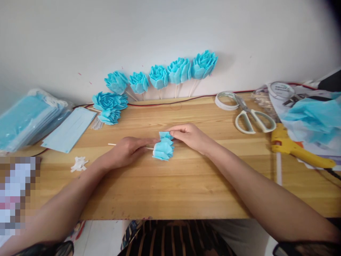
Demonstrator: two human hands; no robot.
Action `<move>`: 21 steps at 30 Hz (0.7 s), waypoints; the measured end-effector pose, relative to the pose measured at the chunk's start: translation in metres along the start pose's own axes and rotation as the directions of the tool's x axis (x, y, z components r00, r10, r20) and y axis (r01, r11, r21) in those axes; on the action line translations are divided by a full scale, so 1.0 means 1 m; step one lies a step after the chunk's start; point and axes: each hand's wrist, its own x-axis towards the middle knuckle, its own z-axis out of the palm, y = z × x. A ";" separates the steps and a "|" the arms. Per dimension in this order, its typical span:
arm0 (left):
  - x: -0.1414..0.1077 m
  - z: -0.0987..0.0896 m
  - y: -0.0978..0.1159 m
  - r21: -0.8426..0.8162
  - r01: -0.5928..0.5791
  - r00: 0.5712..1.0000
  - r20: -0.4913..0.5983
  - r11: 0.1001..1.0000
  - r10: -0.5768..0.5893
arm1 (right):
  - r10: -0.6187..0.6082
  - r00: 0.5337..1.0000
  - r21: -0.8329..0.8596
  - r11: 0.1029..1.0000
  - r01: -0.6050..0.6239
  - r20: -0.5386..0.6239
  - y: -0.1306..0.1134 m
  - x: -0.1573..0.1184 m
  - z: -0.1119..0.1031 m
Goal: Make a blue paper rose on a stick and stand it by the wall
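A partly layered blue flower (163,150) lies sideways over the middle of the table, its thin pale stick pointing left. My left hand (128,151) is closed around that stick, and its fingertips reach the flower's upper left side. Between the thumb and forefinger of my right hand (188,137) is a small blue petal piece (165,135), held at the flower's upper edge. The tips of some left fingers are hidden behind the flower.
Finished blue flowers (158,76) lean on the wall; more lie back left. Flat blue sheets (69,129), bagged masks (26,117) and white scraps (79,164) are left. Tape (226,101), scissors (246,112) and a yellow glue gun (301,151) are right.
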 end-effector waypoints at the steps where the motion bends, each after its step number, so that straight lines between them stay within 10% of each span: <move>1: 0.000 0.000 0.000 0.002 -0.003 1.000 0.002 1.000 0.003 | 0.005 1.000 0.006 1.000 -0.005 -0.005 0.000 0.000 0.000; 21: -0.001 0.002 -0.003 -0.041 -0.027 0.999 -0.038 0.999 0.026 | 0.002 0.995 -0.117 0.993 0.010 0.101 -0.002 -0.001 -0.010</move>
